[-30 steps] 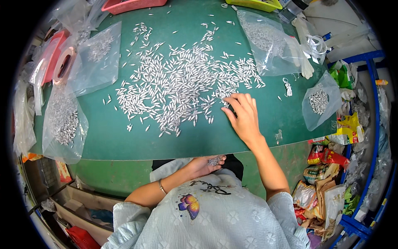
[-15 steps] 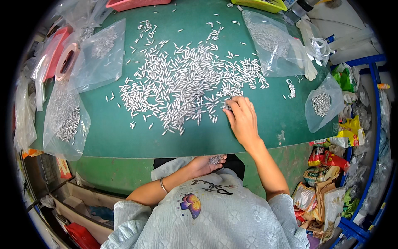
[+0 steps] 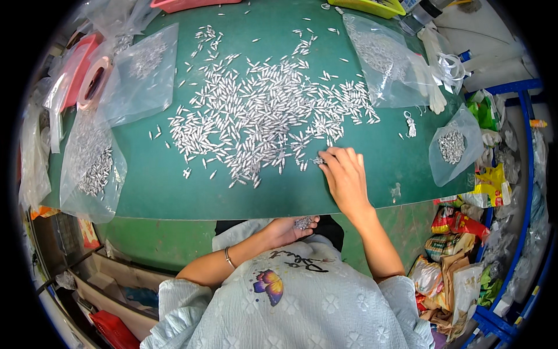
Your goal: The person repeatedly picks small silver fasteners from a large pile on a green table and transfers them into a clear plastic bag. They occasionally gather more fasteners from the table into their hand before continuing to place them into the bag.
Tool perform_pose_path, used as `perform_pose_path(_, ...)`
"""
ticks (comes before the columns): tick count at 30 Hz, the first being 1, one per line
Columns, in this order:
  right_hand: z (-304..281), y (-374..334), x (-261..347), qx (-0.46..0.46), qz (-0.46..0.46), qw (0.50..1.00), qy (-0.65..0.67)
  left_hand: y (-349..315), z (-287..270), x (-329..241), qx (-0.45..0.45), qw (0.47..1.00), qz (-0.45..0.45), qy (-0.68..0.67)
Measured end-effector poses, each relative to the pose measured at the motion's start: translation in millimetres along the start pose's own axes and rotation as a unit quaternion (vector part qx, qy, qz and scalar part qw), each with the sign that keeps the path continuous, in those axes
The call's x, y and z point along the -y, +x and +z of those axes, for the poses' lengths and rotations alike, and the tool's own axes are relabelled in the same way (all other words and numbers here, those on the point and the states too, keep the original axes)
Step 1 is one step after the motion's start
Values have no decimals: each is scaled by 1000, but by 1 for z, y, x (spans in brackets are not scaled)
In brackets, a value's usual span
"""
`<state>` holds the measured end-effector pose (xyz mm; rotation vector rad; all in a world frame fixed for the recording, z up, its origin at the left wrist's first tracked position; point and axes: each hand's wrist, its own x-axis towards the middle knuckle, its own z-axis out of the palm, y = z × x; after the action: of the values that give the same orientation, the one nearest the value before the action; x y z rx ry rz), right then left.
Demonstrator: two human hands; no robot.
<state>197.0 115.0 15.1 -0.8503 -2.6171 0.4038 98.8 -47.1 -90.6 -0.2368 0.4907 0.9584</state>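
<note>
A broad pile of small silver, bullet-shaped metal pieces (image 3: 256, 116) covers the middle of the green table (image 3: 174, 200). At the pile's near right edge, my right hand (image 3: 347, 181) is closed, with thumb and fingertips pinching a small silver piece (image 3: 318, 161). Just below the table's front edge, near my lap, my left hand (image 3: 285, 231) is palm up and curled. A little heap of small grey-silver pieces (image 3: 303, 223) rests in it; their exact shape is too small to tell.
Clear plastic bags with silver parts lie at the left (image 3: 93, 168), the upper left (image 3: 142, 72), the upper right (image 3: 381, 64) and the right (image 3: 451, 145). Pink (image 3: 195, 4) and yellow-green (image 3: 372, 6) trays stand at the far edge. A blue rack (image 3: 526, 174) is beside the table.
My right hand has drawn slightly nearer and away from the pile, its fingertips pinching a silver piece. My left hand stays in place with its pieces.
</note>
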Motion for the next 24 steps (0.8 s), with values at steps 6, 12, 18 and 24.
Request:
perform_pose_path(6, 0, -5, -6, -15, -45, 999, -10, 1, 5, -4, 30, 999, -33, 16)
perform_pose_path(12, -5, -10, -26, -51, -9, 999, 7, -10, 20, -10, -8, 995, -67, 79)
perform_pose_path(18, -10, -9, -35, -88, 29, 995, -24, -7, 16, -8, 7, 993, -68, 94)
perform_pose_path(24, 3, 2, -4, -41, -9, 998, 39, -10, 21, -11, 55, 994, -85, 29)
